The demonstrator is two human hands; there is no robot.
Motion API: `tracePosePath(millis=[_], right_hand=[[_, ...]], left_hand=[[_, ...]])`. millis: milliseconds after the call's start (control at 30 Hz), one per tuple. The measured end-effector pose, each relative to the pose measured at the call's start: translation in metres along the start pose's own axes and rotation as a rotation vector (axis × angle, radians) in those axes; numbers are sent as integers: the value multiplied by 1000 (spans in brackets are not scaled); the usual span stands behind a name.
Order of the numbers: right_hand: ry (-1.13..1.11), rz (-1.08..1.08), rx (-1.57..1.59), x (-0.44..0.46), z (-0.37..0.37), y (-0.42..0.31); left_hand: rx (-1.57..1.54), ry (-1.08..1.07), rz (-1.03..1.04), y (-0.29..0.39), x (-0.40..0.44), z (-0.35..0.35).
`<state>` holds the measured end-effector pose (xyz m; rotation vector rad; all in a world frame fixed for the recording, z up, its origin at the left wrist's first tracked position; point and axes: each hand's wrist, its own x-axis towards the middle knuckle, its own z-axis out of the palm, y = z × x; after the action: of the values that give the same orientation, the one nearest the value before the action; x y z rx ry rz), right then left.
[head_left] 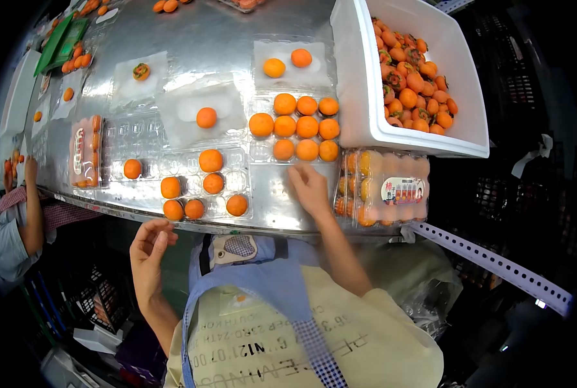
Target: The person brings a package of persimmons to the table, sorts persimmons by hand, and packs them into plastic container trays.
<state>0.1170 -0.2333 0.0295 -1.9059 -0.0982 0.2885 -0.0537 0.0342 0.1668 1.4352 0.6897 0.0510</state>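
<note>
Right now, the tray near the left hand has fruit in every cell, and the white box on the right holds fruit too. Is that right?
Not quite. The tray near the left hand has fruit in only some cells, not every one, as the head view shows. The white box on the right does hold fruit.

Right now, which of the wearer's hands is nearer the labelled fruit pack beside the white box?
Right. The right hand is just left of the labelled fruit pack; the left hand is farther left, by the near edge of the table.
</note>
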Motion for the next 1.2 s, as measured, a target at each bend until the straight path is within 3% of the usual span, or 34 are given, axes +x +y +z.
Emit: tracePosePath(millis=[33,67,167,367,667,1067,1200], right_hand=[[92,-214,-168,4,2,-9],[124,-226,-263,14,0,-19],[200,-548,-570,50,1,-18],[208,-571,-755,76,18,-20],[84,-324,-927,87,19,-29],[135,-476,-753,95,14,-16],[227,-405,-201,85,9,-28]], left_hand=[[-27,28,-13,-6,-1,-1],[-40,43,-19,-9,-2,-1],[-49,55,-39,-11,-4,1],[-76,57,-36,-17,-8,8],[-104,-3,-50,-26,-7,17],[-101,-45,-57,-27,-6,32],[-96,-47,-52,-26,-6,34]])
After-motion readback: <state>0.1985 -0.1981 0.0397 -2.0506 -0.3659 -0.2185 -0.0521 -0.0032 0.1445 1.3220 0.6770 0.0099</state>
